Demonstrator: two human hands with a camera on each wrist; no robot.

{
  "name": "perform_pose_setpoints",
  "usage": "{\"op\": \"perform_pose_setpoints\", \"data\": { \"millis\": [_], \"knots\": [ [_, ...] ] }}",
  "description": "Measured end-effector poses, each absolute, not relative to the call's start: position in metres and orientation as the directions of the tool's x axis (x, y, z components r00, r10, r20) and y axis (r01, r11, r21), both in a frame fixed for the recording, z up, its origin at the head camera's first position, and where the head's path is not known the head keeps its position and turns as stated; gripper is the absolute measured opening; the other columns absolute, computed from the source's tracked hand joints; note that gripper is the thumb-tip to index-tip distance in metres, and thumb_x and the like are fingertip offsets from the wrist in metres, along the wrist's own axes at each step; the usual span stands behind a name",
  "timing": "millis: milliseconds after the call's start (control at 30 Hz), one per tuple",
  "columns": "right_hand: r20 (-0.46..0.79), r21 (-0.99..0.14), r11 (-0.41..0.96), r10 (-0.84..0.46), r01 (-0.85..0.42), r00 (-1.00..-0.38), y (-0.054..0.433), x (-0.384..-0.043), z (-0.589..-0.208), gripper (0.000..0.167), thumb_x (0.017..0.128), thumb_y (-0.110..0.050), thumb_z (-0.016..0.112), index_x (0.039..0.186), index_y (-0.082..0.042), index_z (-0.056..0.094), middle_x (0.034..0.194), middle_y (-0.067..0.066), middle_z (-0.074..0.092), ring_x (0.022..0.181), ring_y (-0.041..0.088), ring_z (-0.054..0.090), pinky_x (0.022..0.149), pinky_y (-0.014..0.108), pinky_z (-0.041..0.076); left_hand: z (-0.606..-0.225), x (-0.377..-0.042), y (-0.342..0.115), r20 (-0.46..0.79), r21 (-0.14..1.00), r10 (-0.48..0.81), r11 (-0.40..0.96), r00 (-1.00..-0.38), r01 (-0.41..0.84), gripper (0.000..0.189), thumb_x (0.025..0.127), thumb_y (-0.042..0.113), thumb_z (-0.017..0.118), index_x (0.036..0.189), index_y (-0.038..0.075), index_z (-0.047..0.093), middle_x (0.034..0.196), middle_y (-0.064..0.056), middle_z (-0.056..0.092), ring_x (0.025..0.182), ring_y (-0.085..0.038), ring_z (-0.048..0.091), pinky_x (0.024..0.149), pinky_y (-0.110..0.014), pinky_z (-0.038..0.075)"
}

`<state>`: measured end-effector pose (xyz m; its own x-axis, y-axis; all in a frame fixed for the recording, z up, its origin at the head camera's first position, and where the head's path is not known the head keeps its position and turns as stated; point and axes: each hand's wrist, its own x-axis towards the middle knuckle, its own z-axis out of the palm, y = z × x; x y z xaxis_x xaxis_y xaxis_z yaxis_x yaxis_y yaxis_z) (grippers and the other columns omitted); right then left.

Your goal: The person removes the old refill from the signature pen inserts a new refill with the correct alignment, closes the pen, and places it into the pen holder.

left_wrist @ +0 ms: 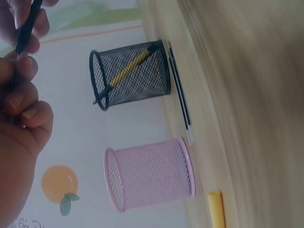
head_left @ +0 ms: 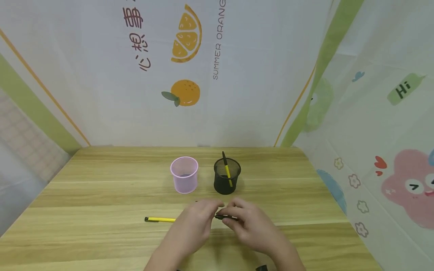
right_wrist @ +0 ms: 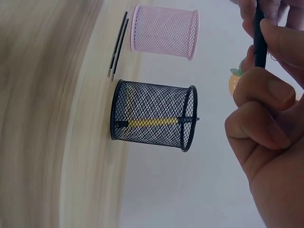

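Note:
In the head view my left hand [head_left: 196,222] and right hand [head_left: 249,224] meet over the front middle of the table. My right fingers and thumb pinch a black pen grip section [head_left: 225,217], seen in the right wrist view as a dark ribbed tube [right_wrist: 260,42]. My left fingers curl round a thin dark rod [left_wrist: 14,83] like a pen refill, mostly hidden by them, in line with the grip section's tip. A yellow pen barrel [head_left: 161,219] with a black clip end lies left of my left hand, partly behind it.
A pink mesh cup [head_left: 185,184] stands beyond my hands, with a black mesh cup [head_left: 222,186] to its right. A yellow and black pen [head_left: 227,169] leans inside the black cup. Two thin black refills [left_wrist: 179,92] lie on the wooden table [head_left: 101,195] before the cups.

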<state>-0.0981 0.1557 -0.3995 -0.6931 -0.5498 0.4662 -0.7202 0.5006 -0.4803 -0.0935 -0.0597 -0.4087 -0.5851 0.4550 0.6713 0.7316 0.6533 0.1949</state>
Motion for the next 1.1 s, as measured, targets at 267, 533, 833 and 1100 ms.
{"op": "perform_pose_setpoints", "data": {
  "millis": [267,533,833,1100],
  "knots": [
    [0.452,-0.462,0.518,-0.561,-0.72,-0.693,0.155,-0.099,-0.402,0.019,0.096,-0.008,0.076,0.111,-0.019,0.08,0.099,-0.011,0.067,0.078,-0.005,0.052,0.071,0.014,0.05,-0.409,-0.089,-0.057,0.604,0.236,0.453,0.684,-0.656,0.69,0.044,0.089,-0.007,0.07,0.129,0.01,0.065,0.11,-0.002,0.077,0.101,-0.016,0.074,0.09,-0.034,0.062],
    [0.422,-0.494,0.522,-0.555,-0.695,-0.717,0.155,-0.098,-0.402,0.018,0.098,-0.01,0.075,0.111,-0.021,0.079,0.101,-0.011,0.07,0.074,-0.006,0.049,0.068,0.015,0.049,-0.41,-0.093,-0.061,0.692,0.143,0.43,0.706,-0.58,0.693,0.031,0.091,0.002,0.068,0.12,0.015,0.07,0.105,0.006,0.078,0.097,-0.012,0.069,0.083,-0.033,0.056],
    [0.37,-0.547,0.541,-0.528,-0.638,-0.764,0.157,-0.098,-0.4,0.017,0.099,-0.011,0.074,0.113,-0.02,0.075,0.102,-0.01,0.071,0.07,-0.008,0.048,0.064,0.015,0.05,-0.4,-0.1,-0.084,0.73,0.207,0.346,0.71,-0.59,0.673,0.032,0.091,-0.006,0.06,0.115,0.013,0.072,0.102,0.006,0.075,0.097,-0.012,0.068,0.085,-0.037,0.058],
    [0.334,-0.561,0.59,-0.48,-0.58,-0.811,0.161,-0.099,-0.4,0.017,0.098,-0.011,0.076,0.11,-0.021,0.072,0.097,-0.013,0.065,0.068,-0.006,0.048,0.064,0.017,0.049,-0.399,-0.104,-0.123,0.256,0.278,0.236,0.91,-0.937,0.306,0.045,0.083,-0.007,0.065,0.119,0.017,0.075,0.123,0.0,0.075,0.123,-0.03,0.067,0.094,-0.062,0.057]
  ]
}}
